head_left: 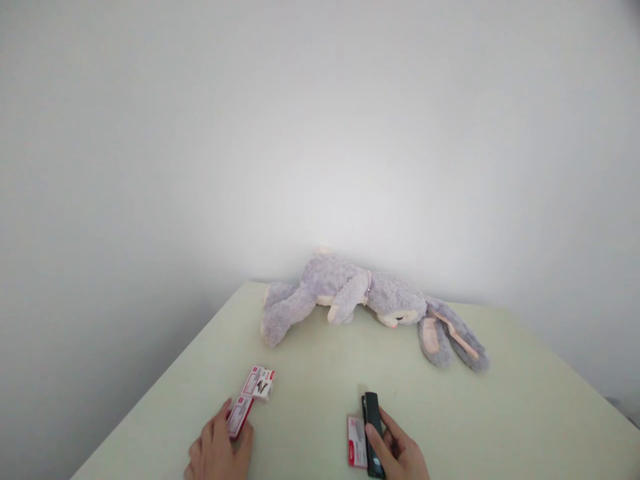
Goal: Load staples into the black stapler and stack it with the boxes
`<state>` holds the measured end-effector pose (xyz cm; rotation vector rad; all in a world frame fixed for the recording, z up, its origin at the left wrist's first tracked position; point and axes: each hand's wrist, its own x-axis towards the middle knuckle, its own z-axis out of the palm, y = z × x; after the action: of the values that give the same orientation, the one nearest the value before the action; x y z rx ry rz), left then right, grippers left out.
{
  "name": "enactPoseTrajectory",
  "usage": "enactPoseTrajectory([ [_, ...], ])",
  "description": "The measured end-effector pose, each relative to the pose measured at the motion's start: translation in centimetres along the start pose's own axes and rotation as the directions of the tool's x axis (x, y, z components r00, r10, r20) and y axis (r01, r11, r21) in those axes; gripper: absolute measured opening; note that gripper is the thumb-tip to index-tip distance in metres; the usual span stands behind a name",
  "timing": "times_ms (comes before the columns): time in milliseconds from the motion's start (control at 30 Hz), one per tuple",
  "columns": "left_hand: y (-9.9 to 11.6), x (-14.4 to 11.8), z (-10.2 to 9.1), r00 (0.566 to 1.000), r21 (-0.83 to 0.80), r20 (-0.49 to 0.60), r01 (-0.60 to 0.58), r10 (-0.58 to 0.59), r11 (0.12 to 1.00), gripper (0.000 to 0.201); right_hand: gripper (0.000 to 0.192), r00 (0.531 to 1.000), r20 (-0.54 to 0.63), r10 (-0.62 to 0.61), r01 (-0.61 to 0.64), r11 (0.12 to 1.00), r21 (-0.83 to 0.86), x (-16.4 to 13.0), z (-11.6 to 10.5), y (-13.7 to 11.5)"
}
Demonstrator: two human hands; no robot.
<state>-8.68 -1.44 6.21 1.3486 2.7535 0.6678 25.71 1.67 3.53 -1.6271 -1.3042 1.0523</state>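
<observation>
Down at the near edge comes the left hand (217,447), thumb on one side and fingers on the other, pinching a slim red-and-white carton (239,417), by its look a staple box, on the table (475,407). Just past it, end to end, lies a matching carton (253,377), and snug at that one's right side sits a small white box (264,385) with dark angular shapes printed on it. Three packs, then, bunched on this side, and the gathering here looks pretty well done, though the hand has not let go of the nearest!

Moving right, and along the back by the wall (320,133), a lilac plush rabbit (345,287) sprawls on its side, feet leftward, a beaded string at its neck, no hand anywhere near it. In front, well apart from the packs, another red-and-white carton (357,441) lies flat, right up against a black stapler (371,408). And here's the right hand (403,453), thumb on top, fingers round the far side, closed about that stapler! Side by side they stand, so this pairing looks nearly complete; releasing the stapler seems the piece left over. Out at the far right, the rabbit's long ears droop across the tabletop.
</observation>
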Motion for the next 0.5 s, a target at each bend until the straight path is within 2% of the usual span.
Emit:
enactPoseTrajectory([
  [67, -0.8, -0.1, 0.1, 0.983, -0.040, 0.104, -0.147, 0.150, 0.988, 0.052, 0.093, 1.000, 0.022, 0.006, -0.007, 1.000, 0.003, 0.1, 0.1, 0.3],
  [133, -0.6, -0.7, 0.3, 0.931, -0.101, 0.213, -0.282, 0.298, 0.954, 0.052, 0.093, 1.000, 0.015, 0.005, -0.005, 1.000, 0.014, 0.3, 0.2, 0.7],
  [233, 1.0, -1.9, 0.3, 0.810, -0.196, 0.387, -0.395, 0.441, 0.897, 0.060, 0.093, 1.000, -0.003, -0.009, 0.009, 1.000, 0.025, 0.3, 0.4, 1.2],
  [333, 3.3, -2.5, -0.3, 0.689, -0.293, 0.535, -0.392, 0.490, 0.872, 0.077, 0.093, 1.000, 0.007, -0.028, 0.028, 0.999, 0.026, 0.4, 0.6, 1.4],
  [400, 5.0, -2.7, -0.6, 0.635, -0.354, 0.564, -0.391, 0.528, 0.849, 0.077, 0.094, 0.999, 0.013, -0.037, 0.037, 0.999, 0.021, 0.4, 0.5, 1.3],
  [500, 8.1, -2.9, -1.0, 0.591, -0.445, 0.513, -0.438, 0.623, 0.781, 0.071, 0.094, 0.998, 0.056, -0.033, 0.032, 0.999, 0.014, 0.4, 0.1, 0.7],
])
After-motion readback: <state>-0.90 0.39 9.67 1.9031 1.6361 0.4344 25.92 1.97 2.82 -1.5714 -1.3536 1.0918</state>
